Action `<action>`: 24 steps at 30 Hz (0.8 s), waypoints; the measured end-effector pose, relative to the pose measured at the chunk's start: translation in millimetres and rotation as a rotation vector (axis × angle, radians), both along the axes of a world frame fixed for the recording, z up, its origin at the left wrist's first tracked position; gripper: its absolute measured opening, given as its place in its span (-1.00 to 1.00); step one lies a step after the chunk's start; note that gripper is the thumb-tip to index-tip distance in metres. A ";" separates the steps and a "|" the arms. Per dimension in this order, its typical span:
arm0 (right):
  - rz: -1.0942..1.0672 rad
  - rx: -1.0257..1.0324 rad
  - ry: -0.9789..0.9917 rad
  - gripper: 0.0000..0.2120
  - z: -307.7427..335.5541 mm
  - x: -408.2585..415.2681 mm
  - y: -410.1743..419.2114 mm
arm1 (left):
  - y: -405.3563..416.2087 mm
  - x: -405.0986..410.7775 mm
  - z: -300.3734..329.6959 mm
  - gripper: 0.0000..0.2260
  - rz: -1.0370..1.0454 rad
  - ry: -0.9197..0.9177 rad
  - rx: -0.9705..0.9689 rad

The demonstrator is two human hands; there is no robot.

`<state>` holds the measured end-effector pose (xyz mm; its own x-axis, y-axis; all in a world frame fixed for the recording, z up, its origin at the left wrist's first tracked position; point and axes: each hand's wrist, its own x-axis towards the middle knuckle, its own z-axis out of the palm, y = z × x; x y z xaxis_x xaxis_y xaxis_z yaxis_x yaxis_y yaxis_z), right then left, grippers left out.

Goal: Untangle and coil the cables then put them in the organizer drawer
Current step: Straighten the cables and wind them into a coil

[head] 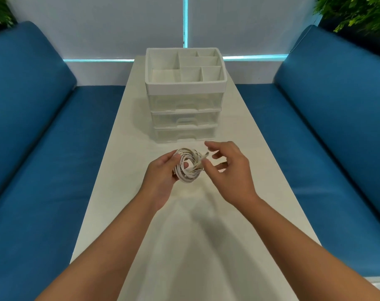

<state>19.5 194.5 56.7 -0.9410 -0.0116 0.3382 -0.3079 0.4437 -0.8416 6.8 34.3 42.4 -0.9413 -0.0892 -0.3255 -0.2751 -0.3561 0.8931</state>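
Forearms: two, bare, entering from the bottom edge and converging over the white table (260,170).

Left hand (160,177): raised above the table's middle, palm turned inward. Fingers curled round the left side of the cable coil, one fingertip showing through its central hole; thumb on the upper rim.

Cable coil (188,166): white cable, wound into a compact ring of many overlapping loops, with a small open centre. Surface smooth, faintly glossy. Held in the air just in front of the organizer, clear of the tabletop. One loose end with a pale connector (204,158) sticks out at the upper right of the ring.

Right hand (230,172): just right of the coil. Thumb and a finger pinch the cable's loose end close to the coil; index finger stretched forward, the other fingers loosely bent and apart.

Drawer organizer (185,105): white frame with translucent drawers, standing on the far half of the table. Three drawers stacked, all closed, each with a moulded front handle. Open top tray divided into several compartments; contents of the drawers not discernible through the fronts.

Surroundings, left to right: foliage (0,9) at the top left corner; blue upholstered bench (32,127); table; matching blue bench (336,127); green plant (354,11) at the top right. Pale wall behind, with lit cyan strips (185,20).
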 end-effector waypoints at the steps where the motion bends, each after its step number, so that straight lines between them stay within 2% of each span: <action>1: -0.047 0.026 -0.025 -0.58 0.0 1.9 -1.2 | -0.8 1.1 -0.6 -0.78 -0.002 0.000 0.033; 3: -0.193 -0.007 -0.111 -0.35 -4.4 10.8 -9.6 | -1.3 3.1 -1.4 -0.76 -0.003 0.016 0.095; 5: -0.326 -0.237 -0.278 -0.12 -9.4 21.1 -22.4 | 0.1 6.3 0.0 -0.76 0.004 0.045 0.162; 7: -0.319 -0.490 -0.570 0.03 -11.5 27.9 -34.1 | 2.6 8.9 2.2 -0.77 -0.002 0.075 0.226; 8: -0.268 -0.560 -0.690 0.03 -12.1 27.8 -37.5 | 4.2 9.9 2.5 -0.77 -0.015 0.086 0.246; 9: -0.215 -0.598 -0.746 0.00 -14.1 23.9 -39.3 | 6.2 11.1 3.6 -0.77 -0.035 0.093 0.253; 11: -0.160 -0.619 -0.695 -0.13 -18.0 11.6 -37.1 | 9.5 13.0 4.2 -0.76 -0.084 0.104 0.226; 14: -0.069 -0.480 -0.514 -0.59 -15.7 -3.8 -27.2 | 10.5 13.9 1.1 -0.76 -0.122 0.115 0.178; 16: 0.012 -0.385 -0.493 -0.88 -10.4 -8.9 -19.5 | 8.7 12.9 0.6 -0.77 -0.135 0.117 0.154; 21: 0.209 -0.225 -0.564 -0.81 -5.0 -22.2 -1.6 | 10.4 9.5 2.2 -0.77 -0.153 0.106 0.078; 24: 0.314 -0.201 -0.596 -0.76 -0.2 -26.4 2.7 | 14.6 7.6 0.6 -0.80 -0.164 0.078 0.011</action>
